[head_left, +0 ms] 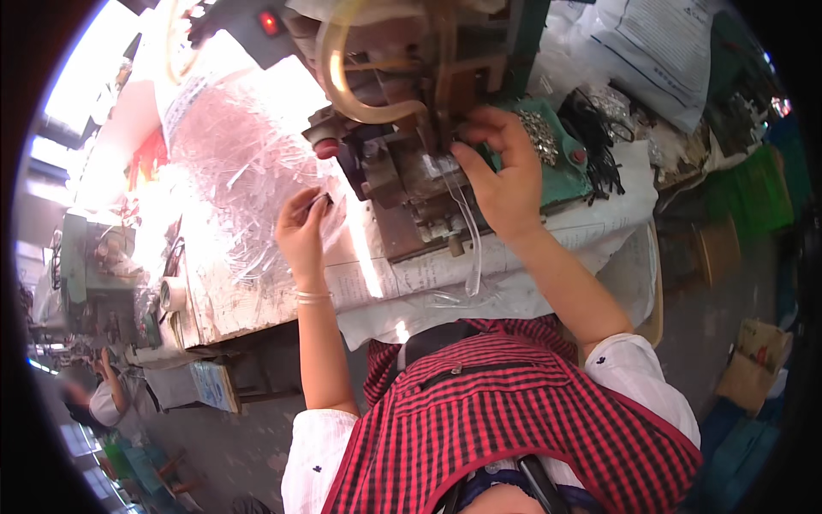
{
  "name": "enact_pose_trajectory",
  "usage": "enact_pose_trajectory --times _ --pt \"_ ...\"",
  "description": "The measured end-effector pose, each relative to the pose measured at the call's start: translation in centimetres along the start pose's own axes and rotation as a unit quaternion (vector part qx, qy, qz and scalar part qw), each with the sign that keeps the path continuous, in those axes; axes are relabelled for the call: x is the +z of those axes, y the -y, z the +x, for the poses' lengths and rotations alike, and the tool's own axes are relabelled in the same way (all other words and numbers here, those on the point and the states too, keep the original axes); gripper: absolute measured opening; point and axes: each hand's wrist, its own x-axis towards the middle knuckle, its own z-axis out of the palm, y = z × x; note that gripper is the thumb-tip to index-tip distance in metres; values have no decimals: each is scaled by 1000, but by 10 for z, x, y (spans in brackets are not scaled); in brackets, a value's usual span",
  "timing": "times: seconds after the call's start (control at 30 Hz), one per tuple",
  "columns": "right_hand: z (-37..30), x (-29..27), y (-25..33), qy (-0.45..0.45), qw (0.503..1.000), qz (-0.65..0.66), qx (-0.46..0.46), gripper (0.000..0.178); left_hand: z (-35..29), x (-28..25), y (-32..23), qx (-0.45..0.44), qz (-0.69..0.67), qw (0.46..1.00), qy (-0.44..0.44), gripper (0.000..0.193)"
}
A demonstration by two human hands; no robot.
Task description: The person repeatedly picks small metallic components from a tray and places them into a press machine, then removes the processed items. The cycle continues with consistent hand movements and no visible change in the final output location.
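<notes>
My left hand (pixel 301 236) is at the left side of a bench machine (pixel 409 167), beside a pile of clear plastic strips (pixel 244 158). Its thumb and fingers pinch a small, thin dark piece (pixel 318 200), too small to name. My right hand (pixel 507 176) reaches in at the machine's right side, thumb and forefinger bent close together near the pressing head. What those fingertips hold, if anything, is hidden. From the machine's work spot a clear plastic strip (pixel 471 244) hangs down toward me, just left of my right wrist.
A green tray (pixel 565 176) of small metal parts (pixel 538 135) sits right of the machine, with black cords (pixel 599 141) beside it. A red button (pixel 326 148) juts from the machine's left. White sacks (pixel 655 51) lie behind. A tape roll (pixel 173 294) stands at the left edge. Another person (pixel 107 398) sits far left.
</notes>
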Motion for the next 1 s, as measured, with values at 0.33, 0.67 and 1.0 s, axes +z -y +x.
enact_pose_trajectory --times 0.33,0.67,1.0 --pt "-21 10 44 6 974 172 148 52 -44 25 -45 75 73 992 -69 22" --pt "-34 -93 -51 40 951 -286 112 39 -96 112 -149 470 202 841 176 26" --pt "1 -123 -58 -59 973 -209 84 27 -92 131 -132 498 202 831 147 28"
